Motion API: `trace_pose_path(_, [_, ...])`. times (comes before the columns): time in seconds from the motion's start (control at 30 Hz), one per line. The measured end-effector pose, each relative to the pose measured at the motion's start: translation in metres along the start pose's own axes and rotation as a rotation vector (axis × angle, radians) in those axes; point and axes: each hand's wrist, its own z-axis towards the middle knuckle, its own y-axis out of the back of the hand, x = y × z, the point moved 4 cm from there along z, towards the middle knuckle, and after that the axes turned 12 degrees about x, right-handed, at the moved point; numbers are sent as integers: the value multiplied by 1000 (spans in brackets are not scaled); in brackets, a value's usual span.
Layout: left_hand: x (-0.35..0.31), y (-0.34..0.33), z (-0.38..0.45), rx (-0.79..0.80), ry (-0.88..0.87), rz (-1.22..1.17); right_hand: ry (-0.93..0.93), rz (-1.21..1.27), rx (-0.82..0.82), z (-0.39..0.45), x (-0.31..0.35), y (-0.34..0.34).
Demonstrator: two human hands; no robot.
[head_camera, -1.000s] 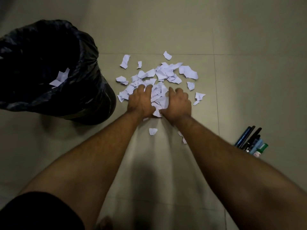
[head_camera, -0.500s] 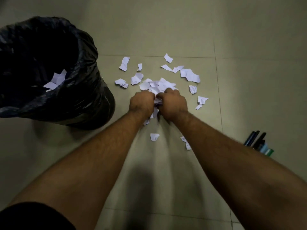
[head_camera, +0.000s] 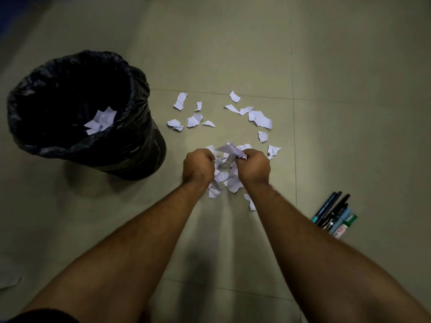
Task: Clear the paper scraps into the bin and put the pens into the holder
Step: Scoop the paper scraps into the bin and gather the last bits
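My left hand (head_camera: 198, 166) and my right hand (head_camera: 253, 166) are side by side above the tiled floor, fingers curled around a bunch of white paper scraps (head_camera: 227, 170) pressed between them. Some pieces hang loose below the hands. More torn scraps (head_camera: 260, 119) lie scattered on the floor beyond the hands. The bin (head_camera: 77, 113), lined with a black bag, stands to the left and holds a few scraps (head_camera: 101, 121). A bundle of pens (head_camera: 334, 214) lies on the floor at the right, next to my right forearm. No pen holder is in view.
Pale floor tiles (head_camera: 349, 113) with grout lines run under everything. A single scrap (head_camera: 250, 201) lies close to my right forearm. A pale sheet edge (head_camera: 9, 284) shows at the lower left border.
Both hands went from flat on the pile to closed fists, raking the scraps together and lifting a bunch off the floor. The pile's middle is gone; outer scraps stay.
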Motion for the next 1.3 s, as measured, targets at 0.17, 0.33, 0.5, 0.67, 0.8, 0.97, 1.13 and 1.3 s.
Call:
trace_pose_path(0.17, [-18, 39, -25, -48, 3, -65, -33, 159, -11, -17, 25, 20])
trace_pose_path(0.33, [-48, 102, -55, -96, -63, -55, 48, 283, 3, -50, 94, 28])
trace_pose_path(0.5, [-55, 192, -84, -209, -114, -11, 167, 353, 26, -74, 185, 27])
trace_pose_path(0.67, [-29, 291, -92, -387, -85, -89, 322, 331, 65, -88, 284, 2])
trace_pose_path(0.8, [12, 322, -81, -413, -11, -153, 357, 203, 145, -91, 323, -34])
trace_pose_path(0.97, [60, 315, -60, -353, 33, -345, 325, 24, 288, -81, 330, -77])
trace_pose_path(1.13, [63, 313, -50, -333, 38, -328, 337, 39, 279, -79, 329, -84])
trace_pose_path(1.3, [48, 306, -46, -272, -21, -271, 340, 192, 157, -81, 323, -65])
